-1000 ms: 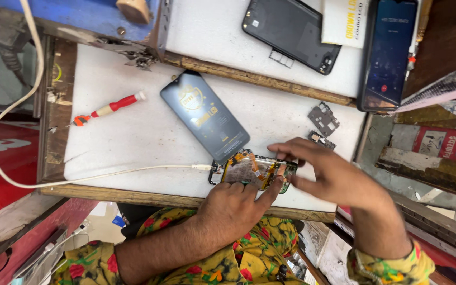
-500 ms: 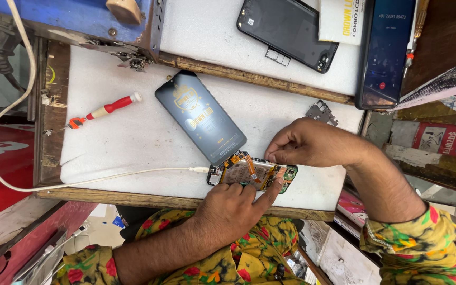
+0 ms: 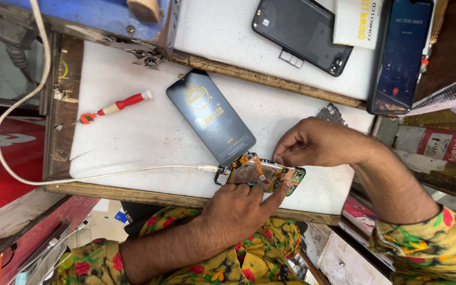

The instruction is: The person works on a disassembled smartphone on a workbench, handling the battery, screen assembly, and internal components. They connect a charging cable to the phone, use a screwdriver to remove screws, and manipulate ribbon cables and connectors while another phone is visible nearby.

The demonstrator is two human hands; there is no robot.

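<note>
Currently your left hand [image 3: 238,208] pins the opened phone [image 3: 259,174] at the pad's [image 3: 133,137] six o'clock edge while your curled right hand [image 3: 312,142] pinches inside it; tugging could tear the orange flex [image 3: 259,168].

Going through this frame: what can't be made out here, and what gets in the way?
Head view only:
- Whatever the right hand pinches at the opened phone is hidden under its curled fingers.
- The left hand covers the phone's near edge; its thumb is hidden, so its grip is unclear.
- The small metal part is half hidden behind the right hand.
- The dark phone is cut off by the top edge.
</note>
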